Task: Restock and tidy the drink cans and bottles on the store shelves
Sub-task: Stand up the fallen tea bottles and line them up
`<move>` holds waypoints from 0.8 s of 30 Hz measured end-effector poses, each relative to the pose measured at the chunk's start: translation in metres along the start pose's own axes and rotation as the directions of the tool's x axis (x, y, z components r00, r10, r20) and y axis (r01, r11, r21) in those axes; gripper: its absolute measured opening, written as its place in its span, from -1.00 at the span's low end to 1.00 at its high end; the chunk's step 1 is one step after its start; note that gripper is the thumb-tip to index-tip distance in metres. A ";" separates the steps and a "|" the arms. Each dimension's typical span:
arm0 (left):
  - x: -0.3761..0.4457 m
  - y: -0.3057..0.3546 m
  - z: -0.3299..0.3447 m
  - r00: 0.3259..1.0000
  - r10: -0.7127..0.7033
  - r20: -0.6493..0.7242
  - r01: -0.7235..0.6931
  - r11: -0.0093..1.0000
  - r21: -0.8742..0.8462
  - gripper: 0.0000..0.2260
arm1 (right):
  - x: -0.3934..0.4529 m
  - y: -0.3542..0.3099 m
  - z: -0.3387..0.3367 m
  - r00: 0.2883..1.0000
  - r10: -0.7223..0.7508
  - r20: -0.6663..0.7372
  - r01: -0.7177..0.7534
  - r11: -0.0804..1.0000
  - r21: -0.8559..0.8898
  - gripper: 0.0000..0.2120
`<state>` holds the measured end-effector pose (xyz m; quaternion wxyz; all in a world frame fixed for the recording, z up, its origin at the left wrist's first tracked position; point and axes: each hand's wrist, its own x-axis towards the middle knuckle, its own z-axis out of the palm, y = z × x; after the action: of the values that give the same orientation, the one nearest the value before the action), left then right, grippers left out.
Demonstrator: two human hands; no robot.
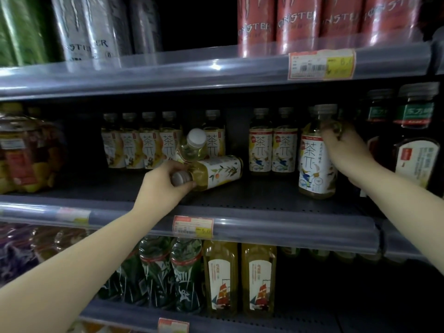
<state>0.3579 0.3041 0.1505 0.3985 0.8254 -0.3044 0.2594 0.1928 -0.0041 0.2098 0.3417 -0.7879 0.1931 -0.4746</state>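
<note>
On the middle shelf (240, 195) a tea bottle lies on its side (216, 171), cap toward me. My left hand (165, 183) grips its neck and cap. A second toppled bottle (193, 145) leans on it, its white cap pointing at me. To the right, my right hand (343, 150) holds the shoulder of an upright tea bottle (314, 164) with a bicycle label near the shelf front. A row of upright tea bottles (141, 143) stands behind on the left, and two more (272, 145) stand in the middle.
Energy drink cans (300, 20) line the top shelf, with white and green cans at left. Dark bottles (413, 140) stand at far right. The lower shelf holds green and yellow bottles (221, 277). Price tags (322, 64) sit on the shelf rails. Packed fruit drinks (26, 150) stand at left.
</note>
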 end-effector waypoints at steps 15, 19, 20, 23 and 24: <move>0.041 0.130 -0.001 0.960 0.261 -0.103 -0.281 0.899 -0.337 -0.73 | -0.006 -0.008 -0.003 0.999 0.000 0.041 0.000 1.000 0.018 -0.77; 0.068 0.147 0.025 0.994 0.082 0.077 -0.036 0.876 -0.481 -0.71 | -0.006 -0.010 -0.006 0.998 -0.003 0.057 0.002 1.000 0.020 -0.90; 0.071 0.147 0.031 0.992 0.076 0.105 -0.015 0.871 -0.490 -0.70 | -0.007 -0.010 -0.006 0.998 0.000 0.061 -0.001 1.000 0.020 -0.88; 0.075 0.149 0.049 0.973 0.118 0.198 -0.003 0.866 -0.500 -0.61 | -0.007 -0.010 -0.006 0.999 0.006 0.053 -0.007 1.000 0.014 -0.72; 0.076 0.150 0.053 0.960 0.134 0.248 0.011 0.861 -0.508 -0.58 | -0.006 -0.009 -0.005 0.999 0.002 0.046 -0.003 1.000 0.010 -0.70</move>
<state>0.3130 0.1640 0.2472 0.5457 0.7100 -0.4400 0.0665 0.1850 0.0041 0.2137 0.3508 -0.7966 0.1837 -0.4568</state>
